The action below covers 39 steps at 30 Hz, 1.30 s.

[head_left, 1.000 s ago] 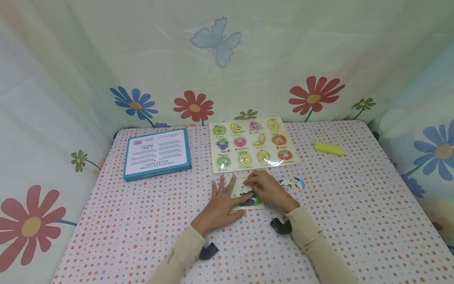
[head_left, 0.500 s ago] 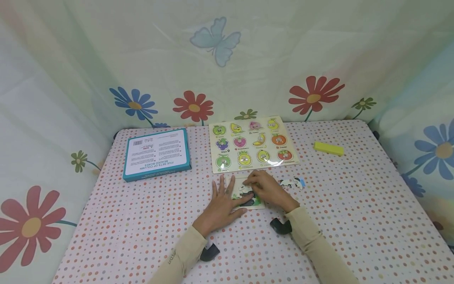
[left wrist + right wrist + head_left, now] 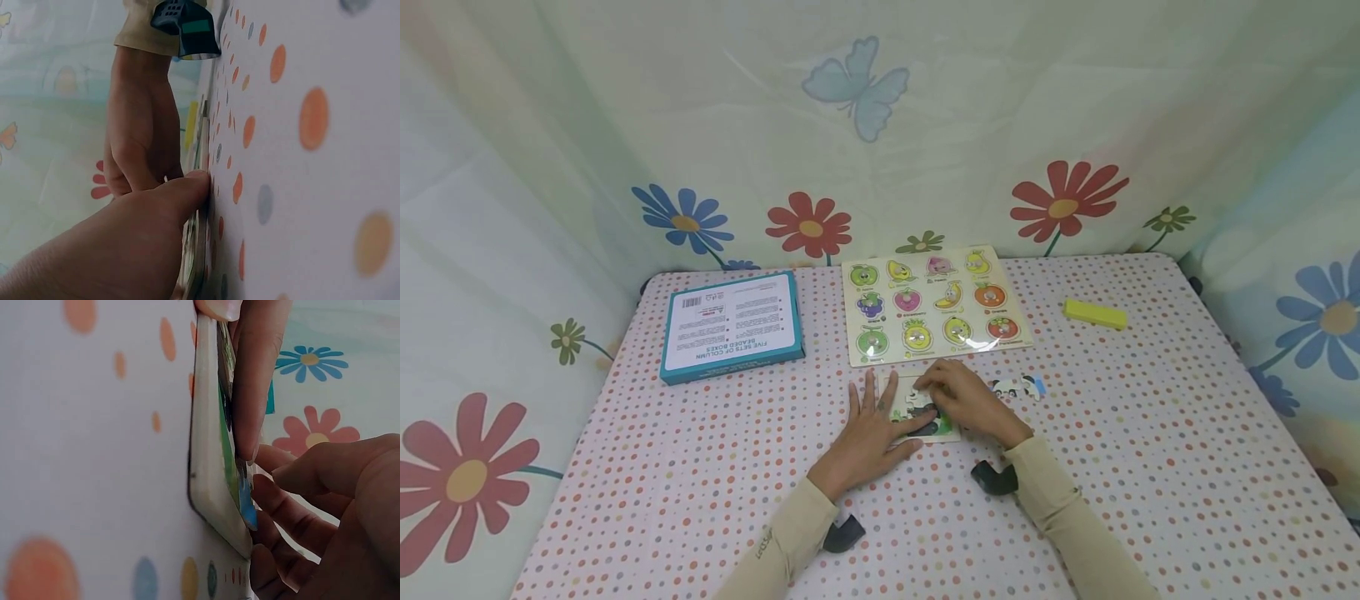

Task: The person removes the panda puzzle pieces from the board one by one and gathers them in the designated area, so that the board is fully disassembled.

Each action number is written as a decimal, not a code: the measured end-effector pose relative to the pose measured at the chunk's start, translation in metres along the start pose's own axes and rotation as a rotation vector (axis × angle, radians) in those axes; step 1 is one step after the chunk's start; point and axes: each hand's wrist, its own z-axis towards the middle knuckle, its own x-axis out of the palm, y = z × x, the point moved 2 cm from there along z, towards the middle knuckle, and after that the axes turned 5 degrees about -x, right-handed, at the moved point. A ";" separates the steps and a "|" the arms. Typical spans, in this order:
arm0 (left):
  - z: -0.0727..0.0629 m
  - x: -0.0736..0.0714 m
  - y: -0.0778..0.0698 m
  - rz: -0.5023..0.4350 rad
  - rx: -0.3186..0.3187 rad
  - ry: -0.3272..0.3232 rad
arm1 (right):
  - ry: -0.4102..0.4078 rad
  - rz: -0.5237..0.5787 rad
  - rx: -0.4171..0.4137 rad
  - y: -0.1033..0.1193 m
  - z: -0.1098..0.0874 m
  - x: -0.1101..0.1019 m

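Note:
A small wooden panda jigsaw puzzle (image 3: 951,437) lies in its shallow tray between both hands. My left hand (image 3: 865,437) rests flat with spread fingers over its left side, the index finger lying across the panda picture. My right hand (image 3: 973,404) has its fingers bent at the upper right of the tray and pinches a puzzle piece (image 3: 246,500) there. In the right wrist view this piece shows a blue edge and sits slightly tilted against the tray; the fingers hide much of it. Loose panda pieces (image 3: 1018,387) lie just right of the right hand.
Behind the puzzle is a fruit peg board (image 3: 932,304). A teal box (image 3: 733,325) lies at the back left, and a yellow block (image 3: 1095,314) at the back right. The dotted tablecloth (image 3: 700,483) covers the table, with a flowered curtain (image 3: 737,108) beyond.
My left hand has shifted very slightly to the right, its thumb a little higher. My right hand stays in almost the same place over the puzzle; the other things have not moved.

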 end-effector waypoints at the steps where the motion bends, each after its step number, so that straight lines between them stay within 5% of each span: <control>1: 0.000 0.000 0.000 0.000 0.000 0.001 | 0.000 0.011 0.005 0.000 0.000 0.000; 26: 0.000 0.002 0.001 0.021 -0.007 0.026 | 0.048 0.169 0.066 -0.002 -0.001 0.000; 39: 0.001 0.002 0.002 0.014 0.005 0.011 | -0.006 0.153 0.082 -0.006 -0.001 0.004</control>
